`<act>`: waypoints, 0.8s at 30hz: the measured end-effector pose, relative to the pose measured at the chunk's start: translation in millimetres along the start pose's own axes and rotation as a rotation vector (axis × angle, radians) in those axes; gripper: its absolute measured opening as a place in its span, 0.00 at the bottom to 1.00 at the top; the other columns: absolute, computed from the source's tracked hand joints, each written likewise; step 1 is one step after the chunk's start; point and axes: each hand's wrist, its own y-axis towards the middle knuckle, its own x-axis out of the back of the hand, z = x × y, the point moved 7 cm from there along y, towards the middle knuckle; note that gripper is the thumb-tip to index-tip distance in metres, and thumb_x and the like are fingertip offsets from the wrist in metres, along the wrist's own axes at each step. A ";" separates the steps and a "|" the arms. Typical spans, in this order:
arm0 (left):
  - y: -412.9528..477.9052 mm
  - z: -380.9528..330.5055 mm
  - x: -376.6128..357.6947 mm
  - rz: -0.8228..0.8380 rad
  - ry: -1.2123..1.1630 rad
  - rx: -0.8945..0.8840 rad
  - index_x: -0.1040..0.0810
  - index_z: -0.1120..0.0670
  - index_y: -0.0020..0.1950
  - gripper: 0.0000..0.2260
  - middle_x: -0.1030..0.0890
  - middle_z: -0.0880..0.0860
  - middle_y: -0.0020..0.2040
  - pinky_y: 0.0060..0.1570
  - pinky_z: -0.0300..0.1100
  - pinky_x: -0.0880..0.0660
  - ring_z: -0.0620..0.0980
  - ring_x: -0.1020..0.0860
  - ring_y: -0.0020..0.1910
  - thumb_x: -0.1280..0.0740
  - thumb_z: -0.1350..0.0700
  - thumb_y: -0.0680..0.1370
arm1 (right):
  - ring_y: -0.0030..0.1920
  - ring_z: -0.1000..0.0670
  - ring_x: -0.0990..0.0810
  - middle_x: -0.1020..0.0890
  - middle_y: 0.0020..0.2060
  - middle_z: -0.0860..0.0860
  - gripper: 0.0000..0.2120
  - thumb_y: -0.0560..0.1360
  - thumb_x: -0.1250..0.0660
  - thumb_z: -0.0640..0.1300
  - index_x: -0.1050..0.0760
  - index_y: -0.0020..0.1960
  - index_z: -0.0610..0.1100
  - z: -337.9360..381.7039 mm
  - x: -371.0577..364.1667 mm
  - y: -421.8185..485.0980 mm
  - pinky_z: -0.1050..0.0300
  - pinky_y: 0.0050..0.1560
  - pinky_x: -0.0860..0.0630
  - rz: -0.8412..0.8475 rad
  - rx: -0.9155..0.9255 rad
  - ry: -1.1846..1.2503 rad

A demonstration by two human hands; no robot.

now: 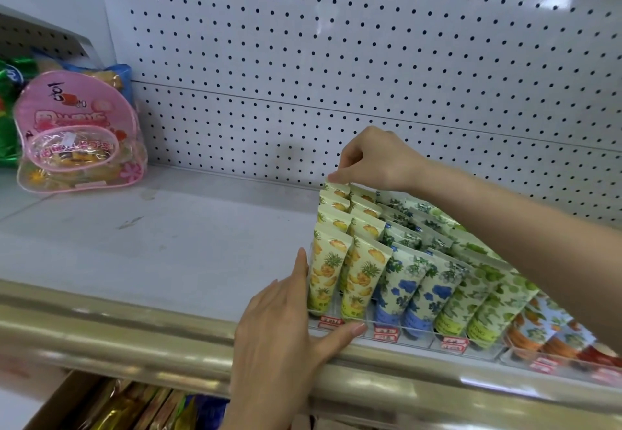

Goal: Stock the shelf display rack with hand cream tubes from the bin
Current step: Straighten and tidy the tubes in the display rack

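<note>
One tube (336,190) sits at the rack's (417,337) rear left, pinched by the right hand (377,160), apparently for seating upright. Left hand (282,322), fingers (300,268) straight, braces the rack's front corner, likely against sliding.

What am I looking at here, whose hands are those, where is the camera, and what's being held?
There is no machine. A person wears one camera on the head, and it looks down at their own hands. The left hand rests open against the left side of a clear display rack, seemingly steadying it. The right hand pinches the top of the rearmost pineapple tube in the rack's leftmost column. The rack stands on a white shelf and holds rows of hand cream tubes in yellow, blue, green and orange prints. Further left on the shelf lies a pink pouch. Behind everything is a pegboard wall.
</note>
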 end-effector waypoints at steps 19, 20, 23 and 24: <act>-0.3 -0.5 0.0 -0.012 -0.003 0.004 0.59 0.42 0.78 0.52 0.24 0.38 0.63 0.60 0.34 0.32 0.38 0.28 0.62 0.57 0.20 0.58 | 0.34 0.52 0.29 0.24 0.30 0.48 0.12 0.70 0.27 0.51 0.22 0.31 0.47 -23.1 15.7 -16.9 0.55 0.45 0.34 0.014 -0.036 0.016; 0.0 -0.8 -0.2 -0.007 0.006 0.004 0.60 0.41 0.78 0.52 0.25 0.38 0.63 0.60 0.34 0.32 0.38 0.29 0.62 0.57 0.20 0.58 | 0.34 0.51 0.28 0.23 0.31 0.48 0.12 0.70 0.27 0.51 0.22 0.31 0.46 -23.4 15.0 -16.4 0.55 0.46 0.33 0.015 -0.037 0.013; 1.2 -2.4 0.2 -0.002 0.027 0.000 0.62 0.41 0.78 0.52 0.26 0.36 0.64 0.60 0.32 0.33 0.37 0.29 0.62 0.56 0.21 0.58 | 0.33 0.51 0.29 0.24 0.30 0.47 0.13 0.69 0.27 0.51 0.22 0.31 0.46 -24.2 14.3 -16.3 0.54 0.46 0.34 0.016 -0.040 0.017; 1.4 -2.8 0.7 -0.006 0.027 -0.002 0.62 0.41 0.78 0.52 0.26 0.36 0.63 0.59 0.32 0.33 0.37 0.29 0.62 0.56 0.21 0.58 | 0.33 0.51 0.30 0.24 0.30 0.47 0.13 0.69 0.27 0.50 0.23 0.31 0.46 -24.2 14.5 -16.4 0.55 0.45 0.34 0.016 -0.043 0.020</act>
